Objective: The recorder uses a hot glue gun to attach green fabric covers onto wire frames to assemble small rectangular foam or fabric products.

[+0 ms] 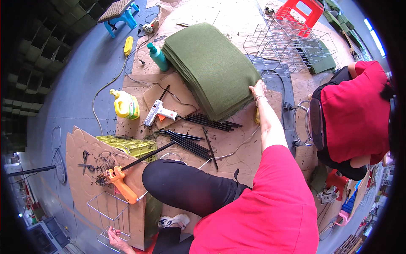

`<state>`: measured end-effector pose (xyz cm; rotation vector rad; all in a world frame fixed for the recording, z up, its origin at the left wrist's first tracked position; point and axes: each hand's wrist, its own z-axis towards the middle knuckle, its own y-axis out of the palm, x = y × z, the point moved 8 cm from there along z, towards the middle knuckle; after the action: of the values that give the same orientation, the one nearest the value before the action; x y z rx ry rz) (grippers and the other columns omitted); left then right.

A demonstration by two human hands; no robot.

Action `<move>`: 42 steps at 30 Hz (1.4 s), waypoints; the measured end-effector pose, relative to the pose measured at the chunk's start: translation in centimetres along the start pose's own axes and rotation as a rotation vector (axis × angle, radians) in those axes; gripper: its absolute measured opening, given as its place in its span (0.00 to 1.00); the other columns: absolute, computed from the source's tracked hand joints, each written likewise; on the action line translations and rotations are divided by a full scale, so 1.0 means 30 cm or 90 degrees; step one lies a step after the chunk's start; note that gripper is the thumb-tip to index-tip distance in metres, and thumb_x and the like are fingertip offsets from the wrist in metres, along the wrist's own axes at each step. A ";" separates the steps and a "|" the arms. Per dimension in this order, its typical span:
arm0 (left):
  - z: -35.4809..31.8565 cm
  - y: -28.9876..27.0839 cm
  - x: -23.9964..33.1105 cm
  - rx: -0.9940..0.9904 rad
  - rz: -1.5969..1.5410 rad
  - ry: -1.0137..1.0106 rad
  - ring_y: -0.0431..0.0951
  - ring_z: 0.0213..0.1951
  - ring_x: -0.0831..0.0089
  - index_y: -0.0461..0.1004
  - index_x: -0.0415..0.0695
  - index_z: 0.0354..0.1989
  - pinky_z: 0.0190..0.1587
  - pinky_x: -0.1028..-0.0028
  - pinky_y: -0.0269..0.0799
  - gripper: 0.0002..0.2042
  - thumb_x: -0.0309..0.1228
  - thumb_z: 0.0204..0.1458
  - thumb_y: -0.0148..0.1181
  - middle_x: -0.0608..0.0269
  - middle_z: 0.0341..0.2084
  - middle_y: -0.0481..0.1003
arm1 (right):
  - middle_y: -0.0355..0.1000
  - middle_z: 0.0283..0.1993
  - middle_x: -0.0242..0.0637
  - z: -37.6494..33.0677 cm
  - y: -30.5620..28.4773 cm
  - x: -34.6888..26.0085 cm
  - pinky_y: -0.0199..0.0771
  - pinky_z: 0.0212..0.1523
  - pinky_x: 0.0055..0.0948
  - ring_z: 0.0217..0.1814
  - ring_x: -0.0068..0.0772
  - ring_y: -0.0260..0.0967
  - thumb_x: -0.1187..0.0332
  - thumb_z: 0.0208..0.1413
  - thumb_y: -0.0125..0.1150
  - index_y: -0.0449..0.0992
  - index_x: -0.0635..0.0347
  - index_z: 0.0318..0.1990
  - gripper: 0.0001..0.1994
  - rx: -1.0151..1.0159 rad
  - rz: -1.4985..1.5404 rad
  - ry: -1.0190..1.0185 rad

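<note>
My right arm stretches forward to a thick stack of green felt-like sheets. My right hand has its fingers closed on the stack's right edge, near the corner. Low at the left, my left hand grips a wire frame of thin metal rods, which stands against a cardboard-topped box. On that cardboard top lie an orange glue gun with a long black glue stick in it and a pair of dark scissors. Dark scraps are scattered around them.
Black glue sticks and a white glue gun lie on floor cardboard. Nearby stand a yellow jug and a teal bottle. Wire frames are piled by a red stool. A person in red sits at right. Cables cross the floor.
</note>
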<state>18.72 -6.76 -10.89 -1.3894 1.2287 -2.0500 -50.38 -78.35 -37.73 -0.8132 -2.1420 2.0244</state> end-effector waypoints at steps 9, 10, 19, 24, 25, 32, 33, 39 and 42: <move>-0.015 0.019 0.062 -0.002 -0.023 0.000 0.68 0.22 0.77 0.75 0.34 0.45 0.26 0.76 0.65 0.23 0.44 0.64 0.40 0.64 0.17 0.69 | 0.75 0.33 0.39 -0.205 -0.057 -0.249 0.73 0.38 0.40 0.39 0.44 0.74 0.55 0.58 0.53 0.74 0.52 0.31 0.13 0.117 0.017 -0.254; -0.021 0.010 0.070 -0.006 -0.010 -0.002 0.67 0.22 0.77 0.75 0.34 0.45 0.27 0.75 0.65 0.24 0.44 0.64 0.41 0.64 0.17 0.69 | 0.76 0.33 0.38 -0.207 -0.094 -0.296 0.74 0.38 0.40 0.39 0.44 0.74 0.54 0.58 0.53 0.75 0.52 0.31 0.14 0.129 -0.007 -0.273; -0.057 0.011 0.160 0.025 0.059 0.080 0.74 0.22 0.70 0.77 0.36 0.43 0.27 0.68 0.68 0.22 0.42 0.65 0.39 0.58 0.18 0.74 | 0.77 0.28 0.38 -0.130 -0.295 -0.322 0.76 0.31 0.38 0.32 0.42 0.77 0.69 0.50 0.54 0.80 0.53 0.24 0.09 0.208 -0.250 -0.422; -0.070 -0.034 0.156 0.050 0.069 0.064 0.72 0.22 0.71 0.77 0.34 0.43 0.28 0.69 0.68 0.24 0.43 0.65 0.38 0.58 0.18 0.73 | 0.76 0.32 0.46 -0.248 -0.452 -0.593 0.73 0.34 0.41 0.35 0.46 0.75 0.55 0.58 0.52 0.79 0.55 0.35 0.15 0.145 -0.025 -0.459; -0.063 -0.036 0.131 0.056 0.065 0.058 0.74 0.23 0.69 0.77 0.35 0.42 0.28 0.68 0.68 0.24 0.43 0.65 0.38 0.57 0.18 0.74 | 0.76 0.32 0.47 -0.280 -0.511 -0.661 0.73 0.35 0.42 0.34 0.47 0.75 0.56 0.57 0.52 0.79 0.56 0.34 0.15 0.157 0.071 -0.467; -0.083 -0.049 0.142 0.057 0.013 0.024 0.78 0.26 0.67 0.77 0.38 0.42 0.31 0.66 0.72 0.18 0.37 0.64 0.42 0.56 0.25 0.78 | 0.75 0.30 0.48 -0.273 -0.446 -0.934 0.72 0.33 0.41 0.35 0.49 0.74 0.62 0.54 0.54 0.76 0.59 0.38 0.11 0.160 0.245 -0.468; -0.114 -0.113 0.169 0.029 0.073 -0.024 0.79 0.29 0.66 0.77 0.39 0.42 0.32 0.67 0.73 0.14 0.34 0.61 0.46 0.54 0.30 0.79 | 0.75 0.29 0.48 -0.342 -0.460 -1.077 0.71 0.32 0.41 0.32 0.47 0.74 0.62 0.53 0.53 0.76 0.61 0.39 0.13 0.102 0.251 -0.461; -0.068 -0.015 0.235 0.160 0.005 0.104 0.80 0.30 0.58 0.81 0.46 0.34 0.30 0.63 0.74 0.13 0.41 0.56 0.55 0.55 0.26 0.78 | 0.78 0.38 0.40 -0.562 -0.839 -1.493 0.72 0.30 0.30 0.30 0.35 0.74 0.62 0.58 0.56 0.78 0.61 0.41 0.12 0.211 0.575 -0.631; -0.052 -0.051 0.261 0.157 -0.008 0.098 0.80 0.30 0.59 0.80 0.47 0.37 0.29 0.67 0.73 0.11 0.39 0.55 0.57 0.55 0.27 0.78 | 0.77 0.36 0.47 -0.945 -0.965 -1.770 0.71 0.36 0.43 0.36 0.46 0.76 0.60 0.64 0.48 0.73 0.58 0.50 0.15 0.119 0.593 -0.847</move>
<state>14.13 -10.74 -5.48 -1.1473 0.9840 -2.2633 -2.50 -74.96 8.70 -0.4508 -1.9936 4.0410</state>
